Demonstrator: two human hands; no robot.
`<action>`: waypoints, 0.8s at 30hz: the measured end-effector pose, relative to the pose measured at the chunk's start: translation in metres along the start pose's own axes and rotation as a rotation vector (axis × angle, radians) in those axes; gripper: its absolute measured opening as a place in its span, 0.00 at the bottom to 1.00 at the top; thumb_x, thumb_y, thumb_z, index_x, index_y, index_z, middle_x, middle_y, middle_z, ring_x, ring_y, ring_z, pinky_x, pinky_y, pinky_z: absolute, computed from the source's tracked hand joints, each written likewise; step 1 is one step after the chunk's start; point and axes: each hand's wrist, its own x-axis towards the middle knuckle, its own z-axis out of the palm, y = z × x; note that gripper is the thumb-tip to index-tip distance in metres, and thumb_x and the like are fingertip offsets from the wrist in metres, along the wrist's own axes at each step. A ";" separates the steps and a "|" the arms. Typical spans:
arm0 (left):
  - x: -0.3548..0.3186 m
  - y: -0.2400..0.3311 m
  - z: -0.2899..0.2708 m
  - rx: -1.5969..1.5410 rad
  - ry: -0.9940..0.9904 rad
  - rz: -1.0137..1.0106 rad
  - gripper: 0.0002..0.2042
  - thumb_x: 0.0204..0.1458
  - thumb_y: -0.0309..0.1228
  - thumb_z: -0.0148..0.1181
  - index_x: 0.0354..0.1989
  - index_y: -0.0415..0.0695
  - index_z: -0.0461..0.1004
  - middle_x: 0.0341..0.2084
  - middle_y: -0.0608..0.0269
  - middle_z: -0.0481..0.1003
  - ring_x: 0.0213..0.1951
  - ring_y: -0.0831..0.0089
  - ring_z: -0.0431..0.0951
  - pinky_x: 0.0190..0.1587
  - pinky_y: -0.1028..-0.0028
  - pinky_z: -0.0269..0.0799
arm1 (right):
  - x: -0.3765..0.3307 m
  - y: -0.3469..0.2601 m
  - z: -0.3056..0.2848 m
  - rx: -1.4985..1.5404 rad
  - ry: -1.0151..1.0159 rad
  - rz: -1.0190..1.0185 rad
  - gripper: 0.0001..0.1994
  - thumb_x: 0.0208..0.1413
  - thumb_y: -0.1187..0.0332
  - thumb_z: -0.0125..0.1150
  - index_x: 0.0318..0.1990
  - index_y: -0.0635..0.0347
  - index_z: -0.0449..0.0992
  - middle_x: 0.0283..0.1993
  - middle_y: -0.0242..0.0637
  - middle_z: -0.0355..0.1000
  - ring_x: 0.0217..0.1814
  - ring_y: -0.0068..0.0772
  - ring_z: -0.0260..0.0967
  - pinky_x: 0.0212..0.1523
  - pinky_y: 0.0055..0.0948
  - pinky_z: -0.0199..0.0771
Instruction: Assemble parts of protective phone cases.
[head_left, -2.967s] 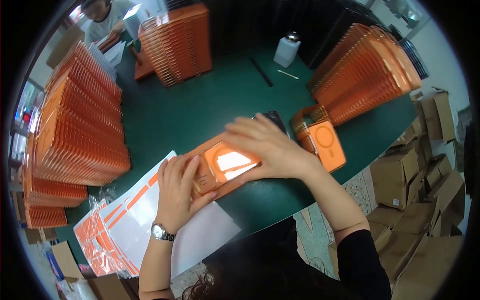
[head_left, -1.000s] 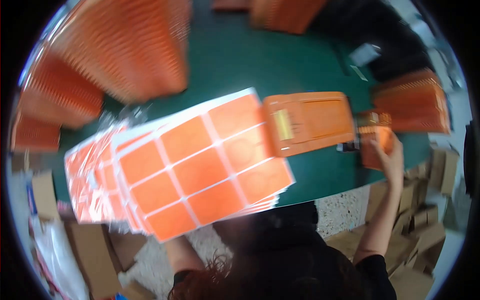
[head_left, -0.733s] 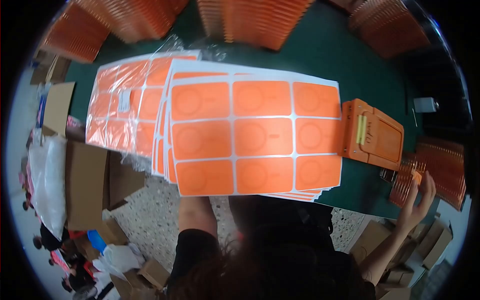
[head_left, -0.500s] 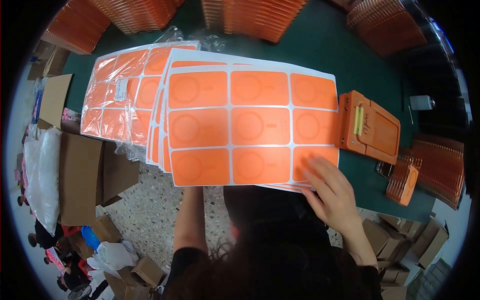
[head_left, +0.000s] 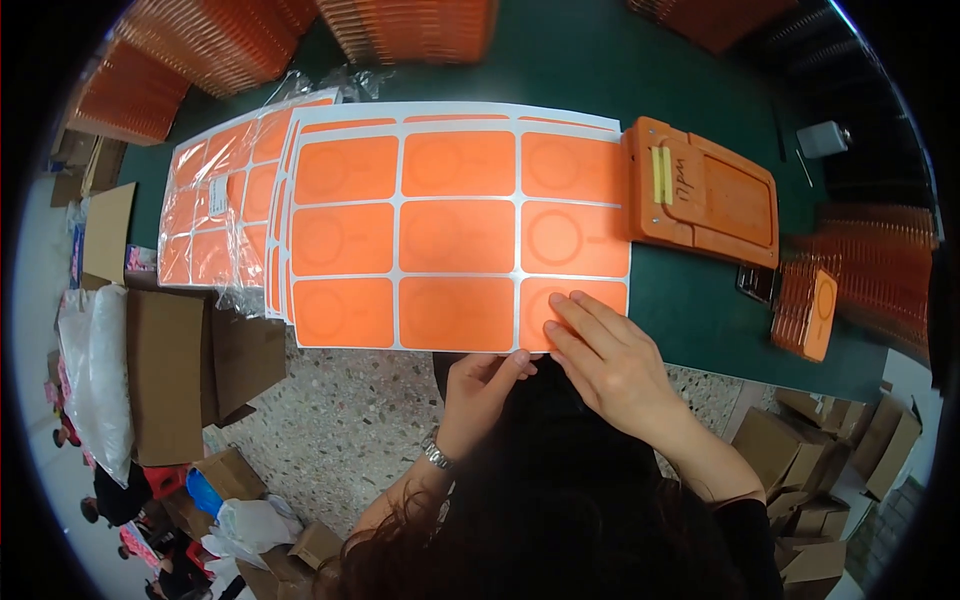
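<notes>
A stack of white-backed sheets with orange rounded-rectangle stickers (head_left: 457, 237) lies on the green table, each sticker faintly marked with a ring. At its near edge my left hand (head_left: 480, 395), wearing a metal watch, is closed with the thumb against the top sheet's border; its other fingers are partly hidden. My right hand (head_left: 615, 372) rests on the near right sticker, fingers stretched out flat and holding nothing. Touching or just over the stack's right side is an orange fixture (head_left: 720, 195) with a yellow strip and handwriting.
More orange sheets in clear plastic wrap (head_left: 200, 240) lie to the left. Rows of ribbed orange pieces (head_left: 410, 30) line the far side, with others (head_left: 875, 270) at the right. Cardboard boxes (head_left: 165, 380) stand beside the table, and a small white bottle (head_left: 822, 140) sits far right.
My left hand has come out from beneath the sheets to their near edge. The right hand has settled onto the corner sticker. The top sheet now lies squarer on the stack; the view has shifted.
</notes>
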 end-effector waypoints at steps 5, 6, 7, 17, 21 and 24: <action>-0.007 0.001 0.010 -0.132 0.042 0.011 0.08 0.65 0.26 0.59 0.45 0.34 0.80 0.38 0.58 0.83 0.31 0.77 0.79 0.35 0.79 0.74 | -0.003 0.001 0.002 0.012 0.040 -0.024 0.15 0.52 0.71 0.64 0.49 0.60 0.78 0.60 0.42 0.73 0.62 0.48 0.72 0.56 0.39 0.77; -0.009 0.006 0.012 -0.145 0.058 0.008 0.08 0.65 0.25 0.58 0.44 0.34 0.81 0.37 0.58 0.83 0.29 0.78 0.78 0.32 0.80 0.73 | -0.002 0.001 0.000 0.013 0.045 -0.019 0.15 0.52 0.71 0.64 0.49 0.60 0.78 0.60 0.42 0.73 0.62 0.48 0.72 0.56 0.39 0.77; -0.010 0.009 0.013 -0.140 0.054 0.007 0.08 0.65 0.25 0.58 0.44 0.34 0.81 0.37 0.58 0.83 0.29 0.78 0.78 0.32 0.80 0.73 | -0.001 0.001 -0.004 0.074 0.033 -0.018 0.15 0.53 0.71 0.67 0.49 0.60 0.80 0.58 0.42 0.75 0.62 0.47 0.73 0.55 0.39 0.78; -0.011 0.030 0.014 0.295 0.071 0.166 0.06 0.63 0.24 0.60 0.40 0.35 0.82 0.24 0.67 0.81 0.23 0.81 0.77 0.27 0.81 0.71 | 0.001 0.010 -0.018 0.180 0.030 -0.095 0.13 0.54 0.70 0.69 0.47 0.58 0.83 0.52 0.38 0.80 0.54 0.42 0.78 0.48 0.35 0.82; -0.009 0.025 0.017 0.232 0.124 0.255 0.05 0.61 0.24 0.62 0.39 0.35 0.82 0.23 0.67 0.80 0.24 0.82 0.77 0.28 0.80 0.70 | 0.005 0.006 -0.015 0.159 0.037 -0.104 0.12 0.52 0.71 0.70 0.45 0.59 0.82 0.51 0.39 0.80 0.52 0.43 0.79 0.48 0.36 0.83; -0.005 0.029 0.020 0.252 0.161 0.292 0.04 0.60 0.22 0.63 0.38 0.35 0.82 0.25 0.68 0.81 0.25 0.83 0.77 0.28 0.80 0.71 | 0.006 0.000 -0.007 0.158 0.092 -0.065 0.10 0.51 0.72 0.69 0.41 0.60 0.81 0.46 0.40 0.81 0.48 0.42 0.81 0.46 0.35 0.83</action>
